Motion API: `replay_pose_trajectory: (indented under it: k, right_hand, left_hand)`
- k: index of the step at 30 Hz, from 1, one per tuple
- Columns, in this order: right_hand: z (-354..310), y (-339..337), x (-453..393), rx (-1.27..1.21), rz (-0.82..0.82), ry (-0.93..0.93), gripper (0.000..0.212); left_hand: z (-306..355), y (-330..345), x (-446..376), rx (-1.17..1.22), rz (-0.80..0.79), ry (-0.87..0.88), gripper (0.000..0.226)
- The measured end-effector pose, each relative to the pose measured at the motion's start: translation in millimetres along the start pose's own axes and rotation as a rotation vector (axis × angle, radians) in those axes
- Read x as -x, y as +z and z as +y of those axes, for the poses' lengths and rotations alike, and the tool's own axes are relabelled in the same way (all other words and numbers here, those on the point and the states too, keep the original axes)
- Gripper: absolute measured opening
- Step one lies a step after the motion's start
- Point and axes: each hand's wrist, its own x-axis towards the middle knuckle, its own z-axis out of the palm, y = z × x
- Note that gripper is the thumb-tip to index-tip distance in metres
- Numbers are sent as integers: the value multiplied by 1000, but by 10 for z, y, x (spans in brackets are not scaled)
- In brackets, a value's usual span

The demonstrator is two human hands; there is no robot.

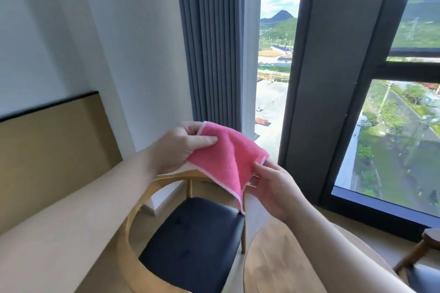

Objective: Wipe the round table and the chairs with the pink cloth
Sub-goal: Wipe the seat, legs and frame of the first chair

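Note:
I hold the pink cloth (227, 159) in the air with both hands, above the chair. My left hand (183, 145) pinches its upper left corner between thumb and fingers. My right hand (273, 185) pinches its right edge. A folded corner of the cloth hangs down toward the seat. Below it stands a wooden chair (133, 216) with a curved backrest and a dark padded seat (195, 242). The round wooden table (281, 266) lies at the bottom right, partly covered by my right forearm.
A second chair (421, 252) shows at the right edge. A grey curtain (209, 43) and a dark window frame (319, 78) stand behind. A tan wall panel (52, 150) is on the left.

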Motion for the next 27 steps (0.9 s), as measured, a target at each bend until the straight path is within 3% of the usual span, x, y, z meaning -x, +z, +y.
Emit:
replay_pose_trajectory:
  k: [5, 8, 12, 15, 18, 20, 23, 27]
  right_hand:
    - [-466, 46, -490, 188, 89, 9, 35]
    - [-623, 101, -735, 255, 110, -12, 54]
    - [-653, 195, -938, 249, 74, -43, 23]
    - [-565, 260, -1034, 516, -80, -54, 38]
    - [-451, 416, -1119, 980, -111, -131, 50]
    - [-389, 497, -1196, 1005, -116, -121, 41]
    - [-314, 631, -1264, 816, -62, -46, 31]
    - [-149, 840, -1516, 999, -34, -152, 31]
  left_hand:
    - [-97, -180, 8, 8, 160, -69, 33]
    - [-133, -274, -11, 68, 385, -66, 43]
    - [-186, -378, 8, -31, 599, 19, 34]
    - [-229, -450, 68, -167, 698, 87, 24]
    - [-195, -536, 124, -141, 664, 45, 25]
    - [-191, -605, 177, -95, 627, -8, 33]
    - [-250, -787, 249, -37, 608, -45, 51]
    - [-343, -1186, 244, -26, 651, -66, 46]
